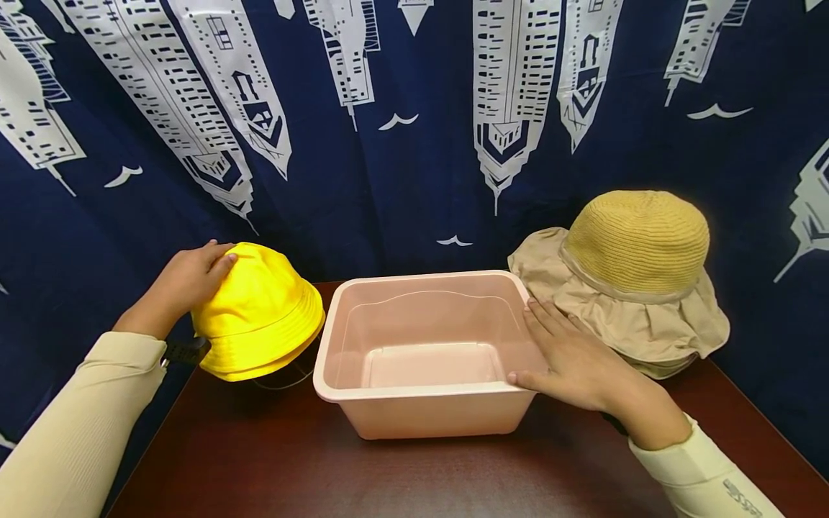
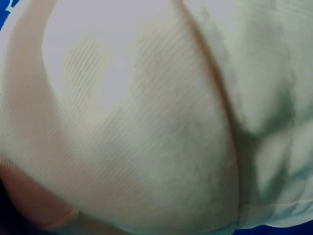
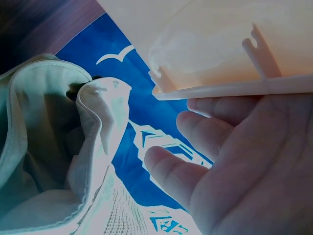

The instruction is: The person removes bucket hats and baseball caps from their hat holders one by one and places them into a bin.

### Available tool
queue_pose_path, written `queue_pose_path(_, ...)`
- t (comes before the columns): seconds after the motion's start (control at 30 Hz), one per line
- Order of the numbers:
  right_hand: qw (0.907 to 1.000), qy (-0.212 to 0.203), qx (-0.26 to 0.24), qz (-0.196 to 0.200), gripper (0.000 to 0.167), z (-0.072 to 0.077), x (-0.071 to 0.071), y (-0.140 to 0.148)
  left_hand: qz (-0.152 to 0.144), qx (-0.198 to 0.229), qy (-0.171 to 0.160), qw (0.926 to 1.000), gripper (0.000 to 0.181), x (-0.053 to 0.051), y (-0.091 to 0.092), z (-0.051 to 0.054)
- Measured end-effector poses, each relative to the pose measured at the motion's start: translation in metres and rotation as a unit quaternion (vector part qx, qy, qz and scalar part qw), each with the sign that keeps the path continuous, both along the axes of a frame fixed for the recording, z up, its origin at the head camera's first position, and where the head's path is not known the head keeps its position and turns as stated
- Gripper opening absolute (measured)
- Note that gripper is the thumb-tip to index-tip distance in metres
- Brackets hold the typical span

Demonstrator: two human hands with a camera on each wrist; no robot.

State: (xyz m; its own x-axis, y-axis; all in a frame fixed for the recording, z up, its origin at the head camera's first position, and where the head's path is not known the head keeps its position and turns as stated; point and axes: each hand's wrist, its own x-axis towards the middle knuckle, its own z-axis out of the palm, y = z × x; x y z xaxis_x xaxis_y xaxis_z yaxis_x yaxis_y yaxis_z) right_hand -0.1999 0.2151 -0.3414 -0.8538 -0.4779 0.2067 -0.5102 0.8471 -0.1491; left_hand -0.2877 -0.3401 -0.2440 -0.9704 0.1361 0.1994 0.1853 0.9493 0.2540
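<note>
A yellow bucket hat (image 1: pixel 262 309) sits at the left on a stand, of which a thin wire loop shows beneath the brim. My left hand (image 1: pixel 191 277) rests against the upper left of its crown; some of the fingers are hidden. Pale, blurred cloth of the hat (image 2: pixel 146 122) fills the left wrist view. In the middle stands a pink plastic tub (image 1: pixel 427 417). My right hand (image 1: pixel 576 360) lies with straight fingers on the tub's right rim, and in the right wrist view its fingers (image 3: pixel 171 171) are extended below that rim.
Right of the tub is a sun hat (image 1: pixel 637 244) with a straw crown and a wide beige cloth brim, close to the right hand. All stand on a dark red-brown table (image 1: pixel 427 478). A navy cloth (image 1: pixel 414 180) printed with white buildings hangs behind.
</note>
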Motion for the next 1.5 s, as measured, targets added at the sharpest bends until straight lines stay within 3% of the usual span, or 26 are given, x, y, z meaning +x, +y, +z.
queue_pose_path(0.37, 0.9997, 0.011, 0.023, -0.004, 0.103, 0.0, -0.001, -0.001, 0.003, -0.01, 0.051, 0.9986, 0.049, 0.004, 0.007, -0.002)
queue_pose_path(0.63, 0.9998, 0.013, 0.015, -0.004, 0.101, 0.0, 0.0, 0.0, 0.0, 0.018, 0.118, 0.9928, 0.049, 0.008, 0.016, 0.01)
queue_pose_path(1.07, 1.0, 0.008, 0.001, -0.001, 0.101, -0.001, 0.0, -0.001, -0.076, 0.011, 0.211, 0.9743, 0.04, 0.023, 0.033, 0.029)
queue_pose_path(1.3, 1.0, 0.004, 0.002, -0.002, 0.1, 0.0, 0.0, -0.001, -0.129, -0.01, 0.258, 0.9573, 0.04, 0.029, 0.046, 0.044)
queue_pose_path(1.5, 1.0, 0.001, 0.0, -0.001, 0.1, 0.0, 0.0, 0.0, -0.173, -0.041, 0.275, 0.9449, 0.039, 0.033, 0.066, 0.06)
